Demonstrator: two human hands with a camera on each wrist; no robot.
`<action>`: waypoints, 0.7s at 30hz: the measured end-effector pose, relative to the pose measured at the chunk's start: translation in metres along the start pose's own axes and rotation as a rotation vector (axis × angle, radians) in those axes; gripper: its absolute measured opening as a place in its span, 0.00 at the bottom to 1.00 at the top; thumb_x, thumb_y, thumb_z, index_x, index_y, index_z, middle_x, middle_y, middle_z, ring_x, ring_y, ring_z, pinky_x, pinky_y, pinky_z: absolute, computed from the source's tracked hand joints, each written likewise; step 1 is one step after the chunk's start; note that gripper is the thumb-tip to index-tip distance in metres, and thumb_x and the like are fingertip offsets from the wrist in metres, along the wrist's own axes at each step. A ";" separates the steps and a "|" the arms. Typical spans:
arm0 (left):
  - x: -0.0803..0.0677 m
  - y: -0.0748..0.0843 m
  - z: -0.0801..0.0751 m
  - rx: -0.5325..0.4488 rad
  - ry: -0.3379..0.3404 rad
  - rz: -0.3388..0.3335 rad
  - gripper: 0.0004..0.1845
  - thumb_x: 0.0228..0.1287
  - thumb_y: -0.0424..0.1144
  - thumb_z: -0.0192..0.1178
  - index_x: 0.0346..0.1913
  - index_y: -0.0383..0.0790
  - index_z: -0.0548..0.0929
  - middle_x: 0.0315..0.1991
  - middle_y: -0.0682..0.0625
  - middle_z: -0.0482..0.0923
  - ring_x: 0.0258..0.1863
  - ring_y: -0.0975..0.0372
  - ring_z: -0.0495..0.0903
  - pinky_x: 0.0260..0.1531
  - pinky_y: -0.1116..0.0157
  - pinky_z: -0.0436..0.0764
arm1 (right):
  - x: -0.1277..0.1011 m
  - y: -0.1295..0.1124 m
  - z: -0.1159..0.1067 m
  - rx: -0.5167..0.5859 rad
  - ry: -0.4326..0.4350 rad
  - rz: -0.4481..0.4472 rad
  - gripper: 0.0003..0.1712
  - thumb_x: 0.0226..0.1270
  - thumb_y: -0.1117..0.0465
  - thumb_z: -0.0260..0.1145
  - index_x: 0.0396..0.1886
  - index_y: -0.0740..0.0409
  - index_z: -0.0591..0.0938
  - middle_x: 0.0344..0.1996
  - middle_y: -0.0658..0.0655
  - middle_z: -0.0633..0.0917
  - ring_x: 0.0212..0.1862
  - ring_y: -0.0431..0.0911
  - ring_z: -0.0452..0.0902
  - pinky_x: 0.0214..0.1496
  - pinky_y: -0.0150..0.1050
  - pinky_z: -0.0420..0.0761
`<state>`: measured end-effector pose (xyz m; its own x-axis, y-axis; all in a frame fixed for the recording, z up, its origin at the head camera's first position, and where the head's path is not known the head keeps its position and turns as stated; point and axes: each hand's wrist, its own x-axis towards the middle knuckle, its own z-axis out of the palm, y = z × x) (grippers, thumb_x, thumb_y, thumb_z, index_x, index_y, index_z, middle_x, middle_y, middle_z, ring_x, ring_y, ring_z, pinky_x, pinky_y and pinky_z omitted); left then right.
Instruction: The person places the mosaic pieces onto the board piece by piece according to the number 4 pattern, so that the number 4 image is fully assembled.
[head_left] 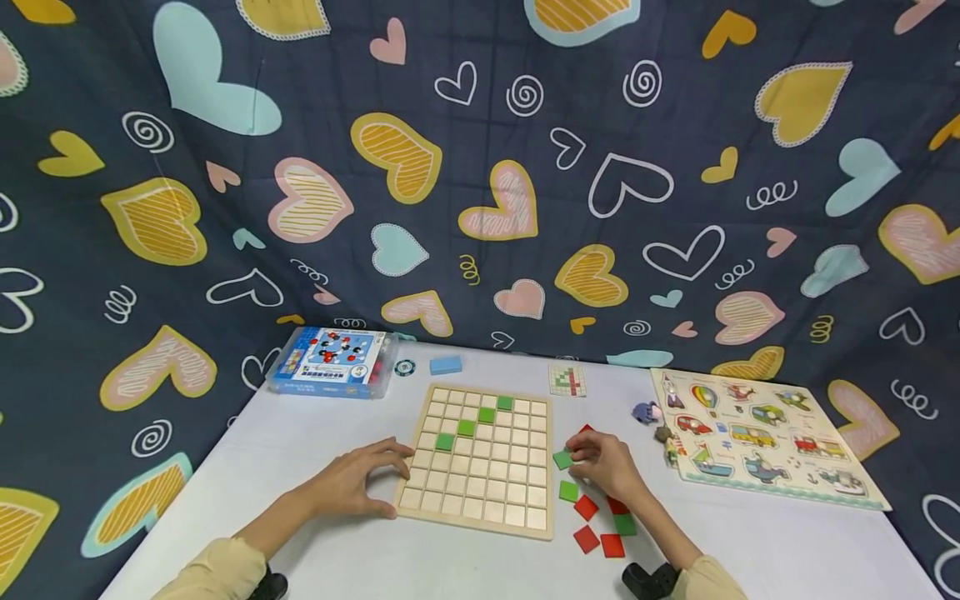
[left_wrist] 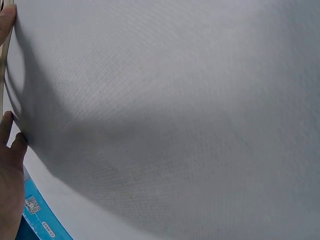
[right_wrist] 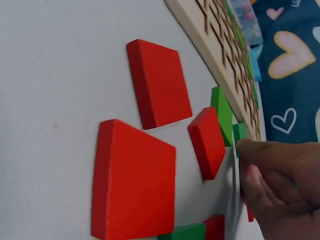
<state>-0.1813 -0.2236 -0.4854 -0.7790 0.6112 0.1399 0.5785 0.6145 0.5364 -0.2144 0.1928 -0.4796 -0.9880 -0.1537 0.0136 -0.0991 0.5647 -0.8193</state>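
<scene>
A wooden grid board (head_left: 551, 475) lies on the table, with several green square tiles (head_left: 466, 428) set diagonally in its cells. At its left edge rests my left hand (head_left: 360, 481), fingertips against the frame and thumb near the lower corner. To the right of the board, my right hand (head_left: 606, 465) pinches a green tile (right_wrist: 239, 132) between thumb and fingers. Around and below that hand lie loose red tiles (right_wrist: 134, 182) and green tiles (head_left: 568, 491). Part of the pile is hidden under the right hand.
Behind the board stand a plastic box (head_left: 330, 362), a round chip (head_left: 405, 367), a blue block (head_left: 446, 365) and a small pattern card (head_left: 567, 381). On the right lie a picture puzzle board (head_left: 780, 487) and small figures (head_left: 647, 412). A heart-patterned cloth (head_left: 480, 283) hangs behind the table.
</scene>
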 end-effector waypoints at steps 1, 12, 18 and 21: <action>0.000 0.000 0.000 0.004 0.000 -0.001 0.23 0.44 0.58 0.72 0.45 0.59 0.80 0.61 0.53 0.72 0.62 0.50 0.71 0.55 0.42 0.73 | 0.000 0.000 0.001 -0.019 0.001 0.002 0.17 0.47 0.77 0.73 0.39 0.62 0.83 0.34 0.52 0.85 0.35 0.43 0.81 0.38 0.32 0.83; 0.000 -0.001 0.002 0.013 0.009 0.020 0.24 0.45 0.60 0.71 0.45 0.58 0.80 0.61 0.53 0.72 0.61 0.51 0.71 0.56 0.44 0.73 | -0.006 0.003 0.005 -0.021 0.049 -0.033 0.11 0.50 0.75 0.72 0.34 0.62 0.84 0.29 0.52 0.85 0.30 0.41 0.80 0.34 0.29 0.81; 0.000 0.000 0.001 0.016 0.003 0.003 0.24 0.44 0.60 0.71 0.45 0.58 0.80 0.61 0.53 0.72 0.62 0.50 0.70 0.56 0.43 0.73 | -0.006 0.000 0.008 0.106 0.094 -0.017 0.12 0.50 0.74 0.73 0.37 0.64 0.84 0.32 0.55 0.86 0.32 0.43 0.83 0.37 0.27 0.82; 0.001 0.000 0.000 0.006 -0.002 -0.002 0.24 0.44 0.59 0.72 0.45 0.57 0.80 0.61 0.53 0.72 0.63 0.50 0.70 0.57 0.42 0.72 | -0.005 -0.003 0.013 0.147 0.096 -0.022 0.12 0.50 0.73 0.74 0.37 0.64 0.84 0.31 0.55 0.86 0.32 0.44 0.83 0.37 0.27 0.83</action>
<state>-0.1815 -0.2228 -0.4851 -0.7799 0.6107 0.1374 0.5782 0.6189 0.5316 -0.2072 0.1812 -0.4842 -0.9933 -0.0828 0.0809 -0.1091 0.4359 -0.8933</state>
